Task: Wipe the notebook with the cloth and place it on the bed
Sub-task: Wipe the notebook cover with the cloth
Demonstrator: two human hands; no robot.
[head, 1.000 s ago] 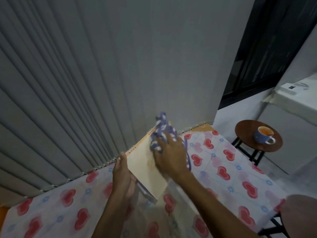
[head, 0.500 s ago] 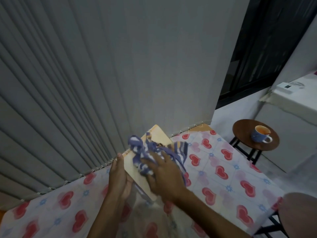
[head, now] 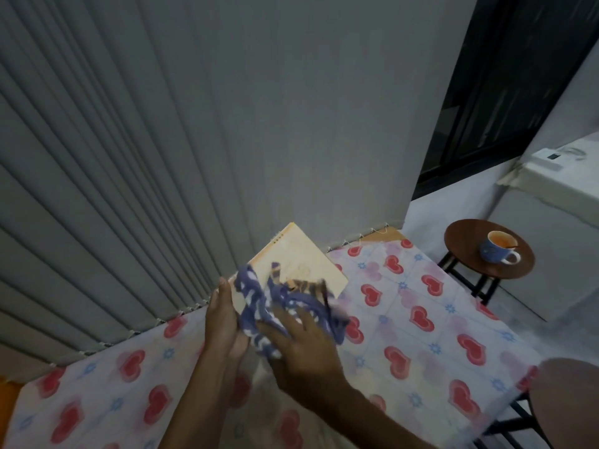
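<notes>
A cream spiral notebook [head: 301,257] is held tilted above the bed [head: 421,319], its far corner pointing at the wall. My left hand [head: 223,322] holds its near left edge from below. A blue and white patterned cloth [head: 275,306] lies bunched over the notebook's near half. My right hand [head: 301,345] presses the cloth against the cover, with its fingers spread on the fabric. The cloth hides the near part of the notebook.
The bed has a white sheet with red hearts. Grey vertical blinds [head: 97,189] hang along its far side. A round brown stool [head: 489,251] at the right carries a blue cup [head: 497,251]. Another round stool top [head: 567,400] shows at the lower right.
My right hand has dragged the cloth from the notebook's far corner down to its near end. The far half of the cover is now bare. My left hand keeps its hold.
</notes>
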